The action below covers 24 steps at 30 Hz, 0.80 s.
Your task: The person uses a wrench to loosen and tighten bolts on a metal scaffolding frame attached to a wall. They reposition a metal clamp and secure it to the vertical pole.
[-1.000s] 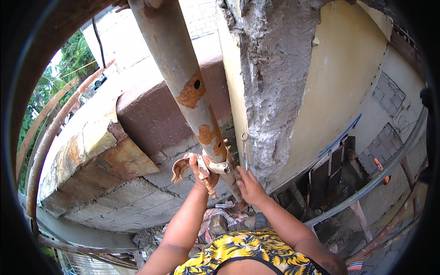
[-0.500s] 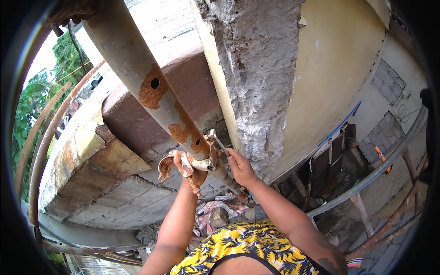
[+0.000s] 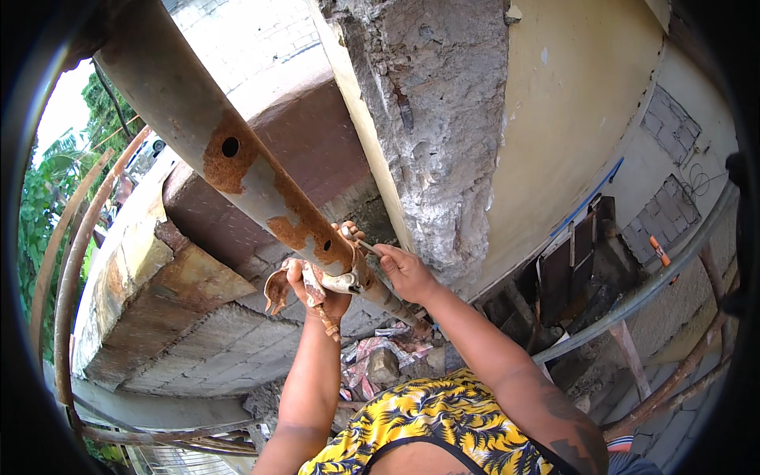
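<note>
Now I raise both arms overhead. My left hand (image 3: 321,289) has its fingers closed around the rusty clamp (image 3: 305,281) on the slanted steel pipe (image 3: 237,154); my right hand (image 3: 405,271) pinches a thin bolt (image 3: 366,247) beside the concrete column (image 3: 439,127).

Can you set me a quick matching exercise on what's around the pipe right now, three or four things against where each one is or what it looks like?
Things:
1. left hand
2. right hand
3. pipe
4. clamp

Descriptions:
A. long and grey, with rust patches and a round hole
B. rusty, hanging under the pipe in the left hand
C. pinching a thin bolt beside the concrete column
D. gripping the clamp from below

Pairs: 1-D, 2-C, 3-A, 4-B
</note>
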### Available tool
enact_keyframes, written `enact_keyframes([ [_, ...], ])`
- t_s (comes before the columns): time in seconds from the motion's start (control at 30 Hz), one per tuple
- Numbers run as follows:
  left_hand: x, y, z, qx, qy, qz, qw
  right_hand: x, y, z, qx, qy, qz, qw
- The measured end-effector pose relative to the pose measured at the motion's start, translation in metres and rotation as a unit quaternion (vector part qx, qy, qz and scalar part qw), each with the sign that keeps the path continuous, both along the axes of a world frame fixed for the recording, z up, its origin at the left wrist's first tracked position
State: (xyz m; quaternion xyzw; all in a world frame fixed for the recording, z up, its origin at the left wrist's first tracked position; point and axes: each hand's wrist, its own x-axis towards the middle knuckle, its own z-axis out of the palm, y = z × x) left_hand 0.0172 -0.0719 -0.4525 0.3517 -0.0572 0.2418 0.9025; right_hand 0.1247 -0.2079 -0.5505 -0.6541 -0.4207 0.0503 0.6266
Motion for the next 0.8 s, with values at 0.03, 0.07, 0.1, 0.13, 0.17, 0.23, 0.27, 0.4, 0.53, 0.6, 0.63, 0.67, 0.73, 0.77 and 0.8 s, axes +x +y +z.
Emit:
enact_keyframes([
  [0.03,0.000,0.001,-0.003,-0.003,-0.001,-0.012,1.000,-0.001,-0.003,0.003,-0.013,0.007,0.007,1.000],
  [0.07,0.000,0.001,-0.002,-0.004,-0.006,-0.018,1.000,0.000,-0.006,0.008,-0.024,0.012,0.013,1.000],
  [0.1,0.000,0.001,-0.002,-0.004,-0.011,-0.025,1.000,0.000,-0.009,0.014,-0.036,0.017,0.020,0.999],
  [0.13,0.000,0.000,-0.001,-0.004,-0.015,-0.031,0.999,-0.002,-0.012,0.019,-0.055,0.020,0.017,0.998],
  [0.17,0.000,-0.001,0.002,-0.007,-0.011,-0.033,0.999,-0.005,-0.017,0.026,-0.073,0.022,0.013,0.997],
  [0.23,-0.001,-0.003,0.004,-0.019,-0.002,-0.030,0.999,-0.020,-0.036,0.043,-0.123,0.041,0.012,0.991],
  [0.27,-0.002,0.000,0.000,-0.014,-0.002,-0.012,1.000,-0.039,-0.053,0.057,-0.149,0.056,0.017,0.987],
  [0.4,-0.002,0.006,-0.010,-0.027,-0.013,-0.044,0.999,-0.066,-0.093,0.161,-0.374,0.130,0.085,0.914],
  [0.53,-0.004,-0.003,0.000,-0.032,0.005,0.007,0.999,-0.060,-0.094,0.123,-0.200,0.087,0.058,0.974],
  [0.6,-0.003,0.004,-0.012,-0.049,0.017,0.030,0.998,-0.062,-0.092,0.122,-0.193,0.077,0.041,0.977],
  [0.63,-0.004,0.007,-0.016,-0.058,0.023,0.042,0.997,-0.063,-0.090,0.122,-0.189,0.071,0.033,0.979],
  [0.67,-0.005,0.007,-0.013,-0.055,0.017,0.026,0.998,-0.062,-0.088,0.121,-0.211,0.064,0.008,0.975],
  [0.73,-0.002,0.004,-0.010,-0.047,0.006,0.017,0.999,-0.065,-0.090,0.126,-0.202,0.094,0.012,0.975],
  [0.77,-0.003,0.002,-0.011,-0.043,0.002,0.015,0.999,-0.068,-0.091,0.126,-0.197,0.111,0.017,0.974],
  [0.8,-0.003,0.003,-0.012,-0.051,0.003,0.018,0.999,-0.068,-0.090,0.122,-0.180,0.107,0.019,0.978],
])
